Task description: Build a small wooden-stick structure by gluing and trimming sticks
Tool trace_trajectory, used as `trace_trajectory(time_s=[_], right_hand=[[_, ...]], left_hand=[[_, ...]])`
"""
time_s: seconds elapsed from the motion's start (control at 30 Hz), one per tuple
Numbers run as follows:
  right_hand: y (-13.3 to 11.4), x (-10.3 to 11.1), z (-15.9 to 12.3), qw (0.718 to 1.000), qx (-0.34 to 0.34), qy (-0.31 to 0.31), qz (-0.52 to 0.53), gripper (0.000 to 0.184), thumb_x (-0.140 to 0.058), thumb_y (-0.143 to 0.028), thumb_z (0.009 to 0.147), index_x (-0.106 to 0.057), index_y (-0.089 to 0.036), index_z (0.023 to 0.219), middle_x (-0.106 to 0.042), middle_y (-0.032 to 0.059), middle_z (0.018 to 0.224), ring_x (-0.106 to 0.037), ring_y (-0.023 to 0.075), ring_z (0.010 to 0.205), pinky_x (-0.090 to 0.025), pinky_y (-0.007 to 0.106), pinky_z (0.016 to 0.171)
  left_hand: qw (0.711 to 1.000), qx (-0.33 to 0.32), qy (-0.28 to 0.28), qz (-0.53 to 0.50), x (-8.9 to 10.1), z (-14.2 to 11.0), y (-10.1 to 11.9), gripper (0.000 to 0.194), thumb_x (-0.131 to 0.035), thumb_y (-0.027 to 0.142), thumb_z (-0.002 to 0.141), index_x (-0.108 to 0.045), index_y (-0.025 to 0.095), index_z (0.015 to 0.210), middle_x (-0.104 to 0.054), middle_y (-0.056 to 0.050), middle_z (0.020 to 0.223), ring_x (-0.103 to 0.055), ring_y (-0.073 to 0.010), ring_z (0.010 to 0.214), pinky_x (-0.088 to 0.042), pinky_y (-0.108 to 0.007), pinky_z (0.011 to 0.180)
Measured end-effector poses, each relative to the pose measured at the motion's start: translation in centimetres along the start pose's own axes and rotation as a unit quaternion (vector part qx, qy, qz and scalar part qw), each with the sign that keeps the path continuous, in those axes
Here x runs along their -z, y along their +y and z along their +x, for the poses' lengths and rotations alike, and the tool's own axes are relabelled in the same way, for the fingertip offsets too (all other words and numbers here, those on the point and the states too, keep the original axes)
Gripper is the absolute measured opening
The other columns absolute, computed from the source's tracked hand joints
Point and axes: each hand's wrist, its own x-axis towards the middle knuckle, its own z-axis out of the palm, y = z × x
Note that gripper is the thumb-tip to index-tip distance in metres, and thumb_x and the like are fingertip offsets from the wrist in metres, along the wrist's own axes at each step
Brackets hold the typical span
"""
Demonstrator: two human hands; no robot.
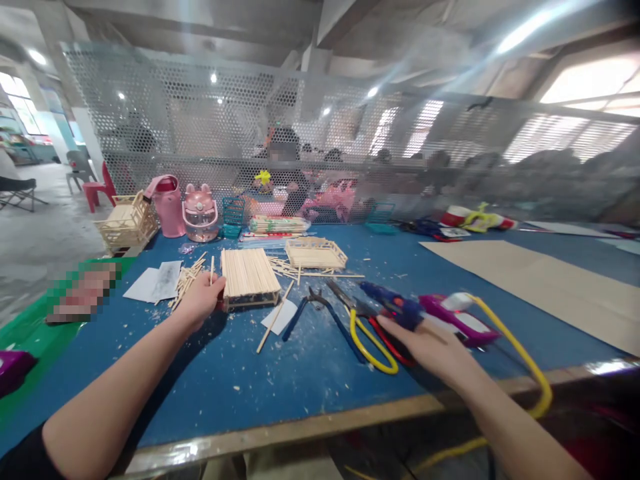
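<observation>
My left hand (pixel 203 299) is closed with a short wooden stick (pixel 212 265) rising from its fingers. Its fingertips are at the left side of a small stick-built platform (pixel 250 275), whose top is a row of pale sticks. My right hand (pixel 425 337) is wrapped around a dark blue glue gun (pixel 393 303) with a small red light, its nozzle pointing left. Beside that hand lie scissors (pixel 367 333) with yellow and red handles. Blue-handled nippers (pixel 320 303) rest open on the table. A long stick (pixel 275 317) lies across a white paper piece (pixel 285 316).
Loose sticks (pixel 190 277) lie behind my left hand. A stick tray (pixel 316 255) sits behind the platform. Pink bottles (pixel 201 213) and a stick-built piece (pixel 127 223) stand at the back left. A yellow cable (pixel 537 373) loops over the table edge, right of a purple device (pixel 463 323).
</observation>
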Motion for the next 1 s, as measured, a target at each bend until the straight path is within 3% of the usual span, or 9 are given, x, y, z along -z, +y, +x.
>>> trace_trajectory(time_s=[0.17, 0.23, 0.3, 0.4, 0.5, 0.57, 0.7, 0.87, 1.0], right_hand=[[-1.9, -1.9, 0.7, 0.997, 0.043, -0.058, -0.009, 0.032, -0.056, -0.049, 0.069, -0.067, -0.023, 0.083, -0.070, 0.0043, 0.085, -0.062, 0.0277, 0.083, -0.049, 0.037, 0.072], [-3.8, -1.8, 1.5, 0.995, 0.073, -0.071, -0.010, 0.032, -0.054, -0.047, 0.071, -0.067, -0.020, 0.083, -0.070, 0.0052, 0.080, -0.062, 0.0258, 0.079, -0.049, 0.034, 0.067], [-6.5, -1.8, 2.0, 0.987, 0.092, -0.135, -0.011, 0.035, -0.052, -0.048, 0.074, -0.066, -0.017, 0.080, -0.065, 0.0032, 0.064, -0.060, 0.0208, 0.064, -0.047, 0.029, 0.057], [-10.7, -2.3, 1.9, 0.953, 0.195, -0.230, 0.019, 0.031, -0.054, -0.043, 0.075, -0.066, -0.019, 0.089, -0.063, 0.0008, 0.067, -0.057, 0.0162, 0.062, -0.045, 0.027, 0.057], [-13.1, -4.1, 1.5, 0.919, 0.233, -0.310, 0.076, 0.029, -0.053, -0.038, 0.077, -0.065, -0.016, 0.092, -0.061, 0.0001, 0.065, -0.053, 0.0129, 0.055, -0.045, 0.026, 0.054], [-13.1, -5.6, 1.4, 0.919, 0.231, -0.300, 0.108, 0.028, -0.056, -0.036, 0.075, -0.066, -0.016, 0.092, -0.064, 0.0010, 0.070, -0.056, 0.0141, 0.061, -0.047, 0.027, 0.060], [-11.9, -7.7, 1.5, 0.943, 0.228, -0.221, 0.097, 0.032, -0.060, -0.039, 0.074, -0.066, -0.017, 0.097, -0.068, 0.0033, 0.085, -0.059, 0.0196, 0.081, -0.047, 0.034, 0.075], [-11.9, -7.7, 0.9, 0.934, 0.284, -0.210, 0.042, 0.032, -0.046, -0.040, 0.084, -0.065, -0.017, 0.096, -0.067, 0.0068, 0.097, -0.059, 0.0196, 0.091, -0.044, 0.032, 0.084], [-12.2, -7.7, 0.4, 0.936, 0.293, -0.196, 0.008, 0.032, -0.044, -0.041, 0.085, -0.066, -0.017, 0.090, -0.067, 0.0074, 0.089, -0.060, 0.0199, 0.083, -0.045, 0.031, 0.076]], left_hand=[[1.000, 0.008, -0.002, -0.020, -0.4, -0.2, 0.0, 0.027, -0.055, 0.033, 0.072, -0.035, 0.020, 0.060, -0.042, 0.009, 0.045, -0.039, -0.0055, 0.037, -0.032, -0.017, 0.040], [1.000, 0.011, -0.002, -0.023, -0.4, -0.2, -0.1, 0.028, -0.056, 0.034, 0.072, -0.035, 0.020, 0.060, -0.041, 0.009, 0.045, -0.039, -0.0057, 0.038, -0.033, -0.017, 0.040], [1.000, 0.013, 0.000, -0.023, -0.4, -0.1, -0.1, 0.029, -0.056, 0.035, 0.071, -0.034, 0.020, 0.059, -0.041, 0.009, 0.046, -0.040, -0.0060, 0.039, -0.035, -0.018, 0.042], [1.000, 0.017, 0.010, -0.013, -0.1, 0.1, -0.2, 0.030, -0.057, 0.036, 0.071, -0.035, 0.019, 0.059, -0.043, 0.007, 0.048, -0.043, -0.0071, 0.042, -0.038, -0.020, 0.044], [0.999, 0.017, 0.038, 0.001, 0.3, 0.4, -0.1, 0.026, -0.054, 0.038, 0.073, -0.040, 0.019, 0.064, -0.051, 0.004, 0.057, -0.045, -0.0078, 0.044, -0.034, -0.019, 0.042], [0.998, -0.004, 0.062, 0.008, 0.6, 0.7, -0.1, 0.025, -0.046, 0.041, 0.078, -0.042, 0.019, 0.067, -0.053, 0.003, 0.060, -0.042, -0.0076, 0.042, -0.030, -0.020, 0.040], [0.993, -0.074, 0.092, 0.029, 1.0, 1.0, -0.2, 0.032, -0.036, 0.040, 0.083, -0.042, 0.020, 0.059, -0.043, 0.004, 0.049, -0.035, -0.0094, 0.040, -0.026, -0.023, 0.041], [0.989, -0.100, 0.101, 0.045, 0.9, 1.0, -0.5, 0.030, -0.039, 0.031, 0.081, -0.040, 0.020, 0.053, -0.039, 0.003, 0.048, -0.035, -0.0108, 0.044, -0.027, -0.024, 0.044], [0.987, -0.112, 0.102, 0.057, 0.8, 0.9, -0.4, 0.029, -0.039, 0.027, 0.080, -0.040, 0.020, 0.051, -0.039, 0.003, 0.048, -0.036, -0.0111, 0.045, -0.027, -0.024, 0.045]])
